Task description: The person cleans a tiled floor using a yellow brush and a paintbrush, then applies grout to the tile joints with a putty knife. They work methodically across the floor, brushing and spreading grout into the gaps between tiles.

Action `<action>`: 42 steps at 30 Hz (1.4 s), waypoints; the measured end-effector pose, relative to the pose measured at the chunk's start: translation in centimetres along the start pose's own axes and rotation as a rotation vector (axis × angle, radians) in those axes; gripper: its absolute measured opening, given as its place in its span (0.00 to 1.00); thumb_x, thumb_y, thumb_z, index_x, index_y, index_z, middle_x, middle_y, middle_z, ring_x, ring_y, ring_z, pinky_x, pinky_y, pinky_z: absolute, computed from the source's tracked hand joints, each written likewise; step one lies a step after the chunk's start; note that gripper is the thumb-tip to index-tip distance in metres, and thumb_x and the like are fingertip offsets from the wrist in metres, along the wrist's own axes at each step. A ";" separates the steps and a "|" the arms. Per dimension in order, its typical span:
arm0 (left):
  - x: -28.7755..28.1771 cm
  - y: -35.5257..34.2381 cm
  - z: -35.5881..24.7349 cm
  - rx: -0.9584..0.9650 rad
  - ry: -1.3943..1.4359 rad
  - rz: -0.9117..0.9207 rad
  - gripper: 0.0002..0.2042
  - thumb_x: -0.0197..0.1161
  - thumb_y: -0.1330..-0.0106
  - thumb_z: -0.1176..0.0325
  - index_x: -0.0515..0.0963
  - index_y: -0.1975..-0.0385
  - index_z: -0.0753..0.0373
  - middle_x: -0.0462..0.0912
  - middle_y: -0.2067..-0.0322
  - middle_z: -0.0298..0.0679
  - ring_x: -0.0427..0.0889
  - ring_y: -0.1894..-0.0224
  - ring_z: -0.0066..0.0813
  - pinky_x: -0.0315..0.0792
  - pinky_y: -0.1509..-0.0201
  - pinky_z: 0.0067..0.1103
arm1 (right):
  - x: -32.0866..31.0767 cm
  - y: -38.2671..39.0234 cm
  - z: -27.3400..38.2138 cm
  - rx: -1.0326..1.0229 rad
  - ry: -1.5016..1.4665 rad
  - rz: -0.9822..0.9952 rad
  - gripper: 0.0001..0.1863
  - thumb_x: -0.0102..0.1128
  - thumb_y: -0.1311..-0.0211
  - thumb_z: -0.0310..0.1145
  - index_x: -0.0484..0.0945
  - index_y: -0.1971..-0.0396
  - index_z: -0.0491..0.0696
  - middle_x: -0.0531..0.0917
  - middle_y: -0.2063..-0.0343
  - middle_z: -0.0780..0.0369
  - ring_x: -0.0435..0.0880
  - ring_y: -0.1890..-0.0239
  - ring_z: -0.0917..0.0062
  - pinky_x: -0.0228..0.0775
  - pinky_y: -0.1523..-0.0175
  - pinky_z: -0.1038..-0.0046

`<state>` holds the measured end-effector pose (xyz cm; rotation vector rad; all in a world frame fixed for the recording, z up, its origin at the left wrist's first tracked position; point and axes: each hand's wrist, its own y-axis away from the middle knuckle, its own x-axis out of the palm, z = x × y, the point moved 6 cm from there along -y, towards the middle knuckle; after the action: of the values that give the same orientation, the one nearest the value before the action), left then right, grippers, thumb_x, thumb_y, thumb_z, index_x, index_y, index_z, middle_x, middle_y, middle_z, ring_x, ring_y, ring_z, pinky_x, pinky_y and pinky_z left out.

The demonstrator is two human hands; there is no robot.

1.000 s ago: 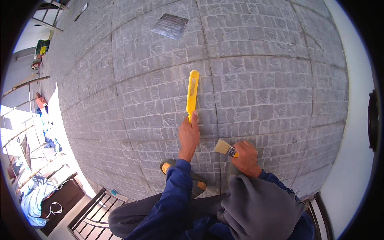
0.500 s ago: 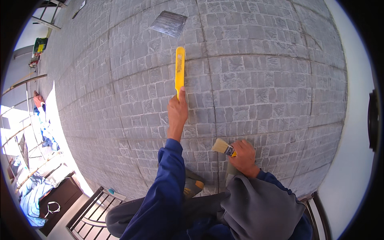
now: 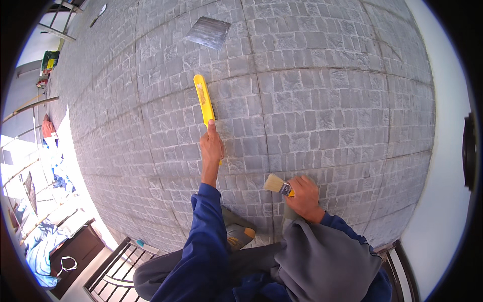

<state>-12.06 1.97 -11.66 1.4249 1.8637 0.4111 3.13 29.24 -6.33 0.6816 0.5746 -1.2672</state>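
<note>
Head view: you have both hands out over a grey floor (image 3: pixel 322 121) of stone-patterned blocks. Your left hand (image 3: pixel 211 145) is wrapped around the handle of a yellow brush (image 3: pixel 204 99), thumb laid along the top. The brush points away from you, left of the middle, its far end tilted left; a bit of yellow handle pokes out on the near side of your fist. Dark bristles show in part along its right edge; whether they touch the floor, you cannot tell from here.

Your right hand (image 3: pixel 304 195) is nearer to you and to the right, fingers closed on the yellow handle of a paintbrush (image 3: pixel 277 184). Its pale bristles point left, just beyond your right knee (image 3: pixel 327 251). The two tools are well apart.

Farther off, beyond the yellow brush, a flat grey plate (image 3: pixel 209 33) lies on the floor. At far left, a small slim tool (image 3: pixel 98 15). Near left, a dark railing (image 3: pixel 113 272) and blue cloth (image 3: pixel 43 249). Along the right, a white wall (image 3: pixel 443 221). Your shoe (image 3: pixel 241 234) shows beside your left sleeve.
</note>
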 end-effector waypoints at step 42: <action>0.1 1.2 -1.2 0.232 -0.633 -0.289 0.32 0.49 0.30 0.40 0.83 0.68 0.70 0.83 0.72 0.61 0.83 0.65 0.62 0.74 0.61 0.47 | -0.1 -0.2 0.6 0.020 0.026 0.034 0.14 0.68 0.61 0.28 0.78 0.70 0.47 0.78 0.73 0.61 0.78 0.67 0.64 0.70 0.63 0.63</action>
<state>-12.11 2.66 -10.08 1.2109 1.5760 -0.3748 2.92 28.80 -5.91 0.7223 0.5698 -1.2353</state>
